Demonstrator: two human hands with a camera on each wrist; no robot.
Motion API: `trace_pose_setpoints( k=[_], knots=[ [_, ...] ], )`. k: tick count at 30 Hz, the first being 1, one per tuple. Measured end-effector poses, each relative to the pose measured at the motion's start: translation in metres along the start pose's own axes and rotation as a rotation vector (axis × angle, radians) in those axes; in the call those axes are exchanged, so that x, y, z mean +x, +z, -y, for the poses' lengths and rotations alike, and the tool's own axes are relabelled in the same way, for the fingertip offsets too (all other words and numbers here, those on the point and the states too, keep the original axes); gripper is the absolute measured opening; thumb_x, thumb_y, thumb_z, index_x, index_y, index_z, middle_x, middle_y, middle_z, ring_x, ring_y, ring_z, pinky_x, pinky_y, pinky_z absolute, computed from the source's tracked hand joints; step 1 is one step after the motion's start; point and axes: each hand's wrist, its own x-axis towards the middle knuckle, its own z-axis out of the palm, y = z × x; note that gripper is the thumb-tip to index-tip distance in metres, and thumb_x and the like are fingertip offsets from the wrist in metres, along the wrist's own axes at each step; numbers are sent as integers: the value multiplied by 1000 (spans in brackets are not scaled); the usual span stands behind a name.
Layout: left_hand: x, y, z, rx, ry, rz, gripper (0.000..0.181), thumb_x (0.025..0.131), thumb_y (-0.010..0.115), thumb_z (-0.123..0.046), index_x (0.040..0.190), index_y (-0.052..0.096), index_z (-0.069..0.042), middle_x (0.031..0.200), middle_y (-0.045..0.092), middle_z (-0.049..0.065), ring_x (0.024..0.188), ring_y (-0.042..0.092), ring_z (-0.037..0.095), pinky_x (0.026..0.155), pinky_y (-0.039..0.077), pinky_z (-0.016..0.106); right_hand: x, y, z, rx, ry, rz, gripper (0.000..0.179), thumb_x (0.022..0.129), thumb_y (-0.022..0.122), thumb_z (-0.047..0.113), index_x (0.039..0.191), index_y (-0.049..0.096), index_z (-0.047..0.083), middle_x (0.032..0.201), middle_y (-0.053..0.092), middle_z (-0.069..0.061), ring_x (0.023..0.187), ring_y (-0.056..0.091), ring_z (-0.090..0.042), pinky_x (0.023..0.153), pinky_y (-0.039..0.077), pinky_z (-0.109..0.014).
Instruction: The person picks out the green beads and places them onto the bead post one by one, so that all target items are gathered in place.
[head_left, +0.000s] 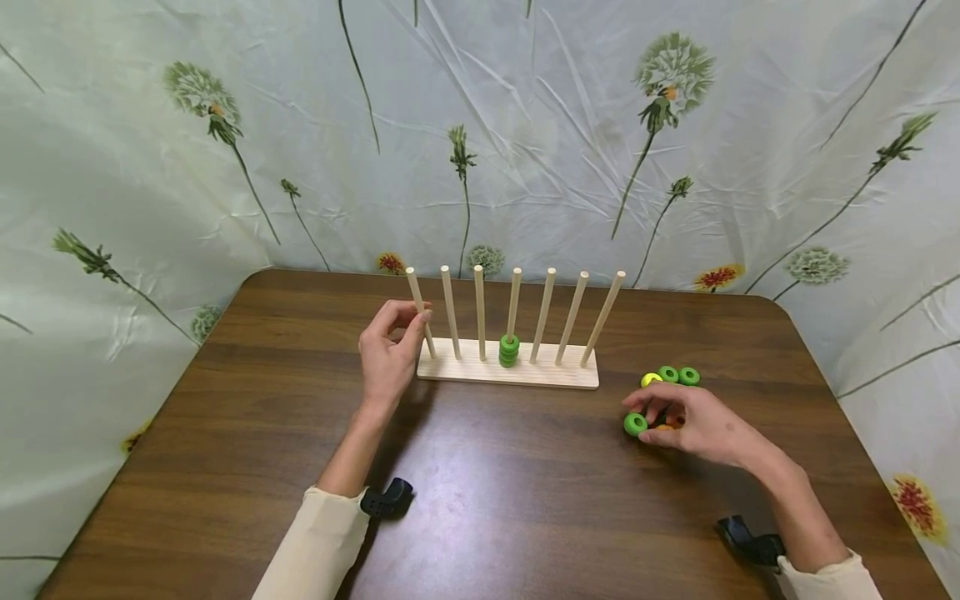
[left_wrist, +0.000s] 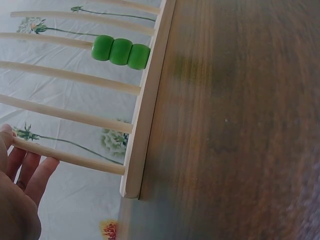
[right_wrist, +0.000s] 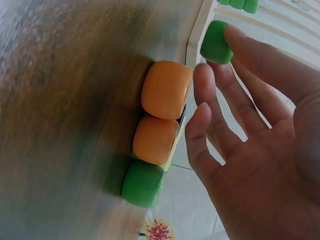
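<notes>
A pale wooden rack (head_left: 465,370) with a row of upright pegs stands on the table. Three green beads (head_left: 508,352) are stacked on its middle peg; the left wrist view shows the same green stack (left_wrist: 120,51). My left hand (head_left: 390,354) pinches the leftmost peg (left_wrist: 75,158) between thumb and fingers. Right of the rack, my right hand (head_left: 708,425) holds a green bead (right_wrist: 216,42) by thumb and fingertips. Near that hand lie orange beads (right_wrist: 167,90), a yellow bead (head_left: 651,379) and green beads (head_left: 688,376), partly hidden by the fingers.
The brown wooden table (head_left: 525,483) has its far edge just behind the rack, against a pale curtain (head_left: 337,208) printed with dandelions. Dark straps (head_left: 386,498) sit at both wrists.
</notes>
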Motion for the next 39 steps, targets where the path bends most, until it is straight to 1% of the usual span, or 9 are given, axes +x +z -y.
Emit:
trace_pose_setpoints(
  k=[3, 7, 11, 14, 18, 24, 30, 35, 39],
  knots=[
    [0, 0, 0, 1, -2, 5, 10, 96, 76, -12, 99, 76, -3, 101, 78, 15, 77, 64, 2, 66, 52, 13, 0, 1, 2, -3, 17, -23, 37, 85, 86, 12, 119, 73, 11, 98, 70, 4, 83, 62, -2, 65, 53, -23],
    [-1, -1, 0, 2, -7, -2, 9, 95, 77, -11, 99, 76, -3, 100, 77, 15, 76, 64, 3, 65, 52, 13, 2, 2, 6, -14, 9, -48, 39, 86, 85, 10, 122, 71, 8, 104, 71, 1, 87, 65, 0, 71, 57, -23],
    [-1, -2, -1, 11, -8, -1, 10, 95, 77, -11, 99, 76, -3, 100, 77, 15, 78, 64, 2, 68, 53, 15, 5, 3, 8, 8, 9, -99, 41, 84, 85, 3, 122, 70, 7, 109, 73, -3, 91, 71, -1, 75, 60, -24],
    [-1, -1, -2, 16, -4, 5, 11, 95, 77, -12, 100, 76, -2, 101, 77, 15, 80, 64, 2, 70, 53, 16, 7, 4, 9, 37, 4, -134, 42, 83, 84, -1, 122, 70, 6, 111, 72, -6, 93, 73, -2, 76, 61, -23],
    [0, 0, -1, 18, 4, 4, 11, 95, 77, -12, 100, 76, -2, 101, 77, 15, 80, 64, 1, 70, 53, 15, 10, 4, 10, 51, -23, -176, 42, 82, 84, -3, 121, 70, 5, 110, 69, -5, 94, 72, -3, 78, 60, -19],
    [0, 0, -1, 22, 9, 0, 11, 95, 77, -13, 100, 77, -3, 99, 77, 14, 79, 63, 1, 71, 52, 15, 13, 3, 13, 54, -60, -220, 40, 82, 83, -6, 119, 72, 4, 110, 67, -3, 92, 71, -5, 81, 60, -18],
    [1, 0, 0, 26, 6, -3, 11, 95, 76, -12, 101, 77, -3, 99, 77, 14, 79, 63, 0, 72, 52, 16, 17, 1, 15, 62, -90, -259, 33, 83, 82, -6, 114, 73, 2, 110, 67, -5, 93, 66, -1, 81, 59, -16],
    [0, 0, 0, 28, 5, -5, 11, 95, 77, -12, 101, 77, -3, 99, 77, 15, 79, 63, 0, 72, 52, 17, 21, 1, 19, 61, -104, -300, 35, 83, 82, -7, 114, 74, 8, 113, 67, -6, 93, 65, 0, 79, 58, -14],
    [0, 0, -1, 20, -3, -4, 11, 95, 77, -12, 100, 77, -3, 99, 77, 15, 78, 64, 0, 68, 53, 15, 23, 2, 22, 51, -95, -339, 38, 84, 81, -7, 117, 73, 10, 111, 68, -5, 88, 67, -2, 78, 56, -13]
  ],
)
